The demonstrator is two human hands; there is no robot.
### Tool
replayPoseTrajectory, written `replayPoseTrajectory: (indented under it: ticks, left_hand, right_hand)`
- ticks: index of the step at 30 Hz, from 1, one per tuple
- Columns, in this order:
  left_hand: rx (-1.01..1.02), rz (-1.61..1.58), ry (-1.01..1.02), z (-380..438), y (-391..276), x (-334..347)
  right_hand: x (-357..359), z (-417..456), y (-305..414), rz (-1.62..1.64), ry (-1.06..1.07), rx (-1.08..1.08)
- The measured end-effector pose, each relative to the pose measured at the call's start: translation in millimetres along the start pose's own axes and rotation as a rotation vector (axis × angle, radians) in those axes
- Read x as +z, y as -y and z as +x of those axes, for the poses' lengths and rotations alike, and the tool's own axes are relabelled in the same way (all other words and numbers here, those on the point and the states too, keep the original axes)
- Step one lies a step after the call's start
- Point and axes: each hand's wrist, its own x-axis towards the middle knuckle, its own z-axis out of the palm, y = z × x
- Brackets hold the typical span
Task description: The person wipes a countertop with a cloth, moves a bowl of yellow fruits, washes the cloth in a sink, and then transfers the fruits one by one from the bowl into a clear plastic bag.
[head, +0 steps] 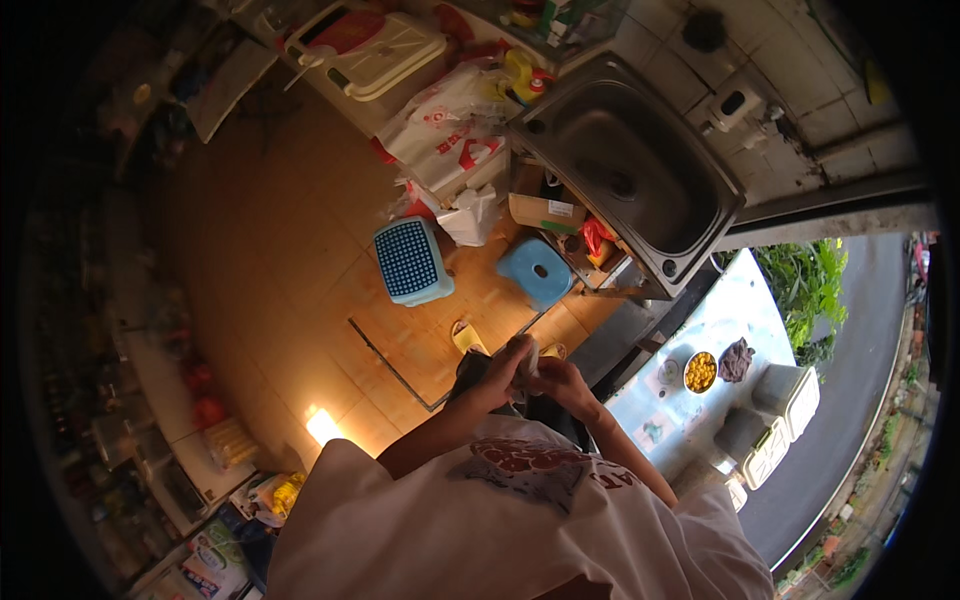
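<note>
Both my hands are together in front of my body, above the floor. Between them is a small pale, crumpled piece of thin material (528,367); whether it is plastic or cloth I cannot tell. My left hand (504,375) grips it from the left with its fingers upward. On the other side my right hand (559,381) pinches its lower part, and the fingers partly hide it. Below them I see yellow slippers (468,337) on the orange tiled floor (300,247).
Ahead are two blue plastic stools (411,259) and a stainless steel sink (622,157). To the right, a metal-topped counter (675,409) holds a bowl of yellow pieces (700,373), a dark crumpled cloth (736,360) and grey containers (780,386). White plastic bags (450,127) lie beside the sink.
</note>
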Motion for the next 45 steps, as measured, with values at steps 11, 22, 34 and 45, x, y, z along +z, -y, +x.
replayPoseTrajectory:
  ticks: [11,22,34,45]
  left_hand:
    - [-0.028,0.096,-0.310,130.1,-26.1,-276.3]
    - [0.273,-0.636,0.043,354.4,-28.6,-459.4]
    - [0.527,-0.535,-0.427,391.0,-69.7,-504.6]
    - [0.195,-0.536,0.178,412.0,-288.0,-585.3]
  right_hand:
    - [-65.8,197.2,-221.0,0.289,-0.424,0.445]
    - [-210.5,396.8,-473.1,0.409,-0.678,0.526]
    - [-113.0,364.6,-415.6,0.346,-0.391,0.486]
    - [-44.1,422.6,-373.3,0.354,-0.240,0.387]
